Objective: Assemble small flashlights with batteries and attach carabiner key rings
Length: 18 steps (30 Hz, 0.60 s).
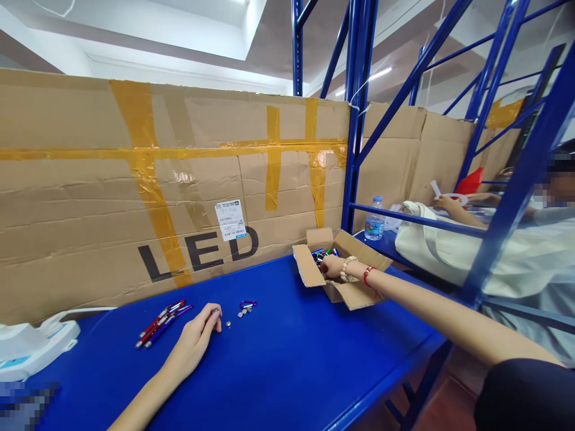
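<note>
My left hand [197,335] rests on the blue tabletop with its fingers curled together. A small greyish spot shows at its fingertips, too small to name. Just right of it lie several small silver discs [244,312], like button cells, beside a purple carabiner clip [248,304]. To its left is a bunch of red and purple metal pen-like sticks [162,323]. My right hand [332,267], with beads and a red string at the wrist, reaches into an open cardboard box [311,267]. Its bent fingers are among shiny coloured pieces [320,256]; the fingertips are hidden.
A white power strip [54,341] sits at the table's left. Tall cardboard [90,227] stands along the back. Blue rack posts [354,131] rise behind the box. Beyond are a water bottle [374,219], a white bag [442,245] and another person's hands [449,206] holding a white strip.
</note>
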### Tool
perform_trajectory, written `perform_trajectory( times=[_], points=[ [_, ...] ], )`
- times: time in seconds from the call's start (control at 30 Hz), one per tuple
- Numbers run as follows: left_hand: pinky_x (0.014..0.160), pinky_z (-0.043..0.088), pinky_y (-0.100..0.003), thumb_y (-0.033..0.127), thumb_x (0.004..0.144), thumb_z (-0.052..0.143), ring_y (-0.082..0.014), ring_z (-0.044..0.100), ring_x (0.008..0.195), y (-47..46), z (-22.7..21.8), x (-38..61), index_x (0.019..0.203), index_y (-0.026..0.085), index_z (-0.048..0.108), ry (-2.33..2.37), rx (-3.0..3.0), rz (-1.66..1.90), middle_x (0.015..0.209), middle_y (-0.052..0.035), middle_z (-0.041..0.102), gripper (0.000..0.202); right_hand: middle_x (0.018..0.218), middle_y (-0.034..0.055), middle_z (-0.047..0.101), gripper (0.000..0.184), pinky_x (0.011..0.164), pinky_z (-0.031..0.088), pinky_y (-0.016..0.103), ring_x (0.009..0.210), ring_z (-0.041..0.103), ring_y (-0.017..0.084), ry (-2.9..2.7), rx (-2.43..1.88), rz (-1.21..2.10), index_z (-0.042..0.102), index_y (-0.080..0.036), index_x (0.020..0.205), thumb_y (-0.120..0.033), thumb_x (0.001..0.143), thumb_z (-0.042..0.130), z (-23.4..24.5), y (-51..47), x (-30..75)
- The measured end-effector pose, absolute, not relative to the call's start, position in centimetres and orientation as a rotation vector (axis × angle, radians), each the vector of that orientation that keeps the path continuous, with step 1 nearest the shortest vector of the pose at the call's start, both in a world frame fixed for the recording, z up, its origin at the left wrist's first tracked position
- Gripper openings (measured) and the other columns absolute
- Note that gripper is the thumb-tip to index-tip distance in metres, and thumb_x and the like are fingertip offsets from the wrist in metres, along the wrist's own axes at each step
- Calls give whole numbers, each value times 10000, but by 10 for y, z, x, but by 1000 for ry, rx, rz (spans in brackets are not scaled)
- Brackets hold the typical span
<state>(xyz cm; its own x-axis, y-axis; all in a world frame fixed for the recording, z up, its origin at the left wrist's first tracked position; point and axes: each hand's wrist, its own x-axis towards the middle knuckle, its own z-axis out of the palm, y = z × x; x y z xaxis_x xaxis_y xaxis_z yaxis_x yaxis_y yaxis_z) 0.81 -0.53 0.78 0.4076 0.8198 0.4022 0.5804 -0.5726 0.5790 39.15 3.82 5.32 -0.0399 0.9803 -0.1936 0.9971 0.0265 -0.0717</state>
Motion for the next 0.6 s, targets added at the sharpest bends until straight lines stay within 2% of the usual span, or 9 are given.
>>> perform_trajectory(
  times=[0.17,0.3,0.37,0.5,0.6],
  points=[
    [645,415,-243,428,898,270,-146,525,622,-6,7,7,853,218,469,1192,2309,957,643,19,566,293,1057,59,572,269,766,495,350,899,574,168,2136,2215,-426,551,-135,1068,-311,871,502,63,28,395],
    [649,416,-249,420,906,260,-150,524,631,-7,8,7,867,220,460,1175,2317,925,653,14,567,286,900,50,633,235,709,509,296,782,608,138,2283,2325,-508,605,-109,946,-309,862,515,89,21,396],
    [647,411,-252,415,911,251,-151,522,631,-8,8,7,870,219,452,1170,2324,904,658,13,564,283,832,70,663,296,704,506,252,768,628,149,2449,2320,-578,640,-87,904,-347,853,507,106,16,389],
    [656,400,-257,395,917,246,-150,523,627,-10,10,7,871,214,449,1156,2335,883,661,13,563,276,907,78,681,426,706,517,208,789,646,129,2760,2059,-924,638,-104,1018,-453,808,514,124,6,350],
    [644,393,-255,375,918,257,-146,516,617,-12,11,7,877,207,450,1158,2327,890,657,12,568,259,784,65,694,444,649,532,213,700,657,130,2793,1826,-1164,671,-102,952,-461,692,635,106,-2,310]
  ],
)
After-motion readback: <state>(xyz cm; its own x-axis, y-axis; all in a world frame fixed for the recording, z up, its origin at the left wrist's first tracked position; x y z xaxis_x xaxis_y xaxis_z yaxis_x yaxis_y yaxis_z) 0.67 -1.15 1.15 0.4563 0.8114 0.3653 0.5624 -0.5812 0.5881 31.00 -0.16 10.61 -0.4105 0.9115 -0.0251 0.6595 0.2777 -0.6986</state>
